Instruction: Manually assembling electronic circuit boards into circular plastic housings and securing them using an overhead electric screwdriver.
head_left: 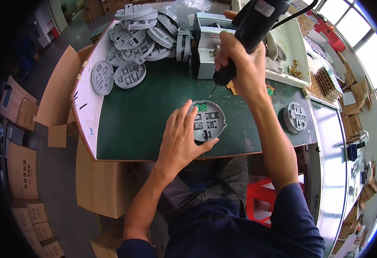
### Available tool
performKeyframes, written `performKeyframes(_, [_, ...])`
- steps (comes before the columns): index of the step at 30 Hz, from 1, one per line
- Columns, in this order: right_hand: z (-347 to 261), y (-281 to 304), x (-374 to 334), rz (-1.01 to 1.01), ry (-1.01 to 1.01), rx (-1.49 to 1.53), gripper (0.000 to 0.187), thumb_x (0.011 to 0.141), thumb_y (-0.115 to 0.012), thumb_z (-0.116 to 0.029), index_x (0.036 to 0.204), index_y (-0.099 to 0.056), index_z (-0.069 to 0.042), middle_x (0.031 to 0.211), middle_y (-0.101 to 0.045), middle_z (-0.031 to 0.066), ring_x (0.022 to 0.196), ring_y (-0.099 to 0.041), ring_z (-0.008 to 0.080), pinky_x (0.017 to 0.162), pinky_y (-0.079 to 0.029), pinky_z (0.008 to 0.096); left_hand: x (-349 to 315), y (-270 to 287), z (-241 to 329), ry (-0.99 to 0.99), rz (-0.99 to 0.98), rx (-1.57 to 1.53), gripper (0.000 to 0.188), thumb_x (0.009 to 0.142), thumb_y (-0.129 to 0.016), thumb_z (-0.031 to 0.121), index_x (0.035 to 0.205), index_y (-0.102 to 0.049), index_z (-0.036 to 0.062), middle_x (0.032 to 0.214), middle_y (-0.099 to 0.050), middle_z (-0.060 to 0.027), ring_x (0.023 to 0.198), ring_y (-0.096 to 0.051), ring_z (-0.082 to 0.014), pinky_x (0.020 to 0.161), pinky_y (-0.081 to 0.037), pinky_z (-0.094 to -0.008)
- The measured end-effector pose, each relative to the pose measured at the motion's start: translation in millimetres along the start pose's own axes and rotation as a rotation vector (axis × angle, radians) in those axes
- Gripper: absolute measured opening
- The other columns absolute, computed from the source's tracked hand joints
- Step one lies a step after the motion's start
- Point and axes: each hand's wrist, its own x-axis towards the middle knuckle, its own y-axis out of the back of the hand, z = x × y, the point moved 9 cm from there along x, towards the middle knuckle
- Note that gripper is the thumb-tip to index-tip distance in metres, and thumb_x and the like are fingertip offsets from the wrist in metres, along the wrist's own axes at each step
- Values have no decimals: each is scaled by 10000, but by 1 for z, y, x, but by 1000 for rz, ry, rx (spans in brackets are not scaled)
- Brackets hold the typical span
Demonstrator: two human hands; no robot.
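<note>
My left hand (pixel 180 135) lies over the left side of a round grey plastic housing (pixel 214 121) on the green bench top, its fingers and thumb gripping the rim. Inside the housing, near its far edge, sits a small green circuit board (pixel 201 106). My right hand (pixel 244 60) is wrapped round a black electric screwdriver (pixel 253 26), held tilted above the bench. Its thin bit (pixel 213 91) points down toward the far side of the housing and stays apart from it. A grey box-shaped machine (pixel 207 47) stands just behind the screwdriver.
Many similar round housings (pixel 136 43) are heaped at the back left of the bench. Another housing (pixel 296 117) lies at the right. A white tray (pixel 298 79) with gloves and small brass-coloured parts stands at the back right. Cardboard boxes (pixel 104 185) sit below the left edge.
</note>
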Motion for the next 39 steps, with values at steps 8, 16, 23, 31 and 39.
performKeyframes(8, [12,-26,-18,-101,-73,20,512,946,-662,-99,1404,-488,49,633,-517,9,537,-517,106,528,-468,296,2,0,4,-16,-9,31,908,828,-758,590,1389,-478,-66,1496,-424,-200,1331,-458,-375,1139,-400,-474])
performKeyframes(16, [27,-26,-21,-84,-99,80,416,925,-725,-131,1297,-586,-7,647,-575,-6,537,-538,71,532,-435,246,2,1,3,-20,-7,25,903,830,-757,586,1387,-479,-68,1492,-427,-206,1329,-459,-377,1133,-403,-477])
performKeyframes(23, [27,-34,-24,-175,-125,-8,187,939,-686,-100,1050,-567,-8,613,-534,5,546,-536,102,542,-456,276,0,-1,0,-7,3,-2,893,803,-803,534,1418,-461,-16,1525,-411,-189,1337,-460,-391,1131,-400,-489])
performKeyframes(31, [34,-42,-22,-232,-183,-62,150,921,-702,-85,889,-564,-37,612,-552,10,556,-552,101,556,-454,270,1,-1,1,-25,24,-8,887,800,-810,523,1411,-466,-21,1521,-412,-190,1338,-461,-389,1129,-401,-492])
performKeyframes(39, [33,-43,-21,-228,-159,-72,402,955,-719,-168,1257,-535,23,666,-585,14,585,-580,110,604,-481,278,-1,-1,0,-10,17,-22,897,793,-816,505,1420,-450,-23,1520,-410,-184,1338,-459,-392,1133,-401,-485])
